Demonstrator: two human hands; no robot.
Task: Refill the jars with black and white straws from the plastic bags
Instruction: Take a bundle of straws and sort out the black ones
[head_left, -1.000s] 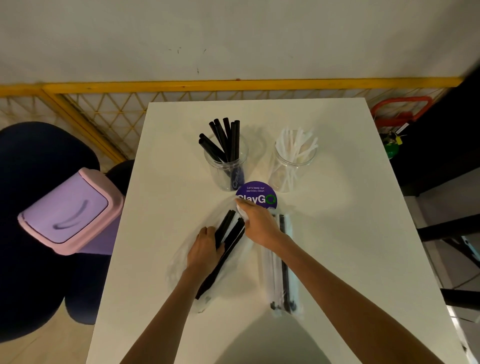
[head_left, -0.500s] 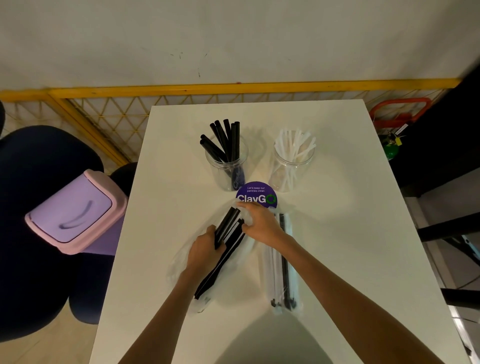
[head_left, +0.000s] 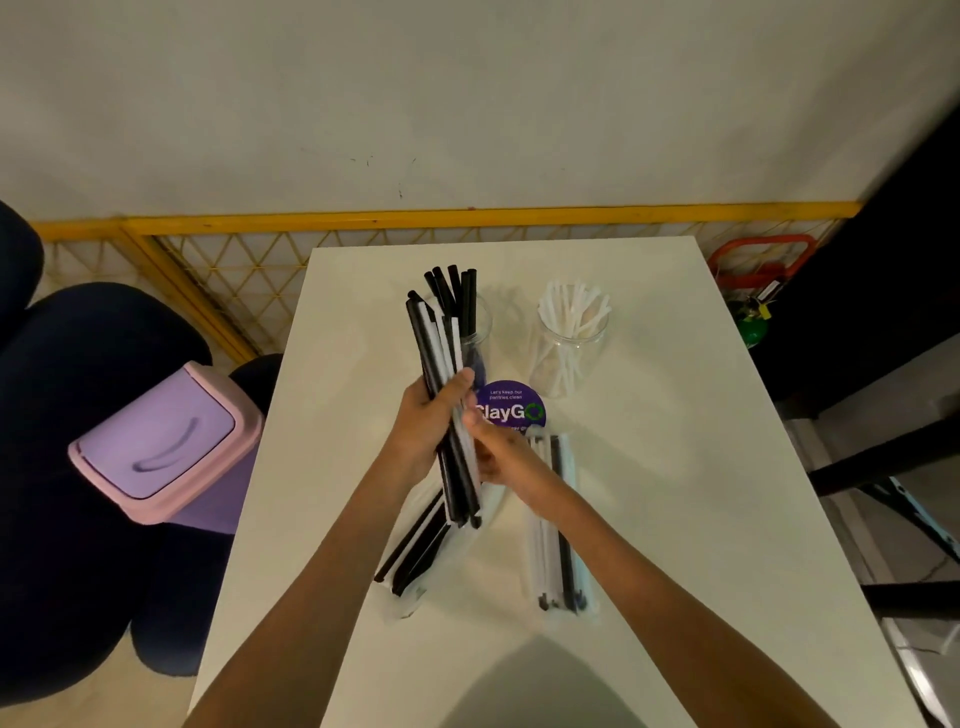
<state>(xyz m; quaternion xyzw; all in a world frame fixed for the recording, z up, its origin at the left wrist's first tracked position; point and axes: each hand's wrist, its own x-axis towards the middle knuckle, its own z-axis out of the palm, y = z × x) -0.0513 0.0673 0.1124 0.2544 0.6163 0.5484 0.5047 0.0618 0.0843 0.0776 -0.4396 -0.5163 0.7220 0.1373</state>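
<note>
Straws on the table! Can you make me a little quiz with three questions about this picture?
1. True or false: the left hand grips a bundle of straws lifted off the table.
2. Pick one: the straws in the jar on the right are A) black, B) white, C) green.
3. Fill the gap: the round sticker near the jars is ___ in colour.

Key: 1 true; 2 B; 3 purple.
</note>
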